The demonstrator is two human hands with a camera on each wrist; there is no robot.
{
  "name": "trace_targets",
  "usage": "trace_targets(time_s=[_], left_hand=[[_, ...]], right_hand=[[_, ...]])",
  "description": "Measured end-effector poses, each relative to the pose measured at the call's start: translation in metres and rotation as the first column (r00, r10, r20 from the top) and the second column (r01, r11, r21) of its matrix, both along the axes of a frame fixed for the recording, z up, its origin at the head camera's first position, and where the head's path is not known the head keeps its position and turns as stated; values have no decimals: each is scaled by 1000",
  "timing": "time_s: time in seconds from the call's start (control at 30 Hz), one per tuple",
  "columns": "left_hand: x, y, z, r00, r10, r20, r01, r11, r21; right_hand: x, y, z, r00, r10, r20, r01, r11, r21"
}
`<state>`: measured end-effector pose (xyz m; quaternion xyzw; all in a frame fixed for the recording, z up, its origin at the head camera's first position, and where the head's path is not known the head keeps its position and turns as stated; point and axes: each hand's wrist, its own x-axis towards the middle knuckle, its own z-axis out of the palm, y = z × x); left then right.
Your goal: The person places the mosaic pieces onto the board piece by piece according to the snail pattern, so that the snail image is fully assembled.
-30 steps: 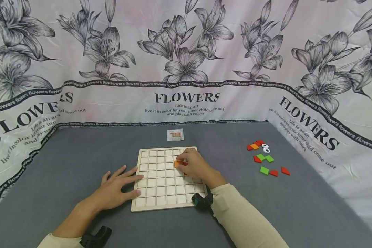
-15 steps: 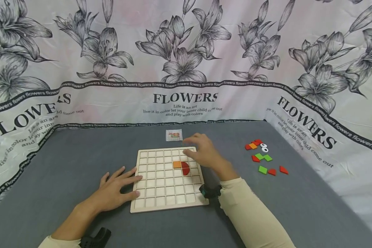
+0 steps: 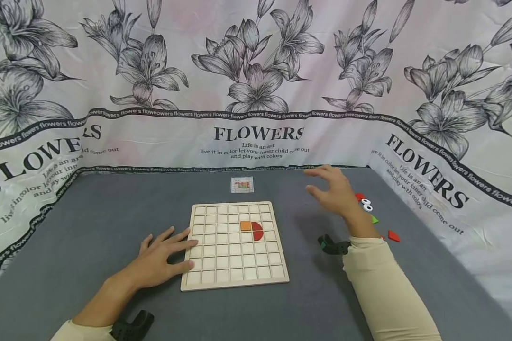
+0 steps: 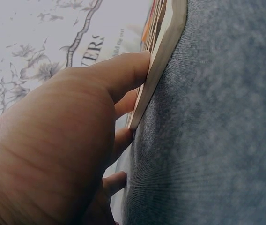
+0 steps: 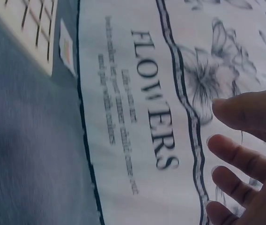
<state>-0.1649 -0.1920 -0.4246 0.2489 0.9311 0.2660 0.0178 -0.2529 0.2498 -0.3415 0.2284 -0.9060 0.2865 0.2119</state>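
A square wooden grid board (image 3: pixel 235 261) lies on the grey table. In its cells sit an orange square tile (image 3: pixel 245 226) and, just right of it, a red half-round shape (image 3: pixel 257 231). My left hand (image 3: pixel 158 263) rests at the board's left edge with fingers spread; in the left wrist view the thumb (image 4: pixel 128 70) touches the rim. My right hand (image 3: pixel 334 192) is raised over the table right of the board, fingers apart and holding nothing. Its forearm and wrist hide part of the loose coloured pieces.
At the right lie two white rings (image 3: pixel 366 204), a red piece (image 3: pixel 359 196), a green piece (image 3: pixel 374 219) and a red quarter-round piece (image 3: pixel 393 236). A small printed card (image 3: pixel 242 184) lies behind the board. Flower-printed cloth (image 3: pixel 256 137) walls the table's back and sides.
My right hand has let go of the orange square tile on the board, lifted away and moved right towards the loose pieces. My left hand has stayed at the board's edge.
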Motion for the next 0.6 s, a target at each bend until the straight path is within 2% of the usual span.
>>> trace_targets(time_s=[0.17, 0.3, 0.47, 0.6], left_hand=[[0, -2, -2, 1000, 1, 6, -1, 1000, 2], [0, -2, -4, 1000, -3, 9, 3, 1000, 8], [0, -3, -4, 1000, -4, -4, 4, 1000, 12], [0, -2, -2, 1000, -7, -3, 7, 1000, 6]], right_hand=[[-3, 30, -5, 997, -76, 12, 76, 996, -35], [-8, 50, -13, 988, -143, 50, 146, 988, -48], [-10, 66, -26, 971, -207, 117, 215, 975, -53], [-11, 77, -37, 955, -263, 136, 273, 960, -62]])
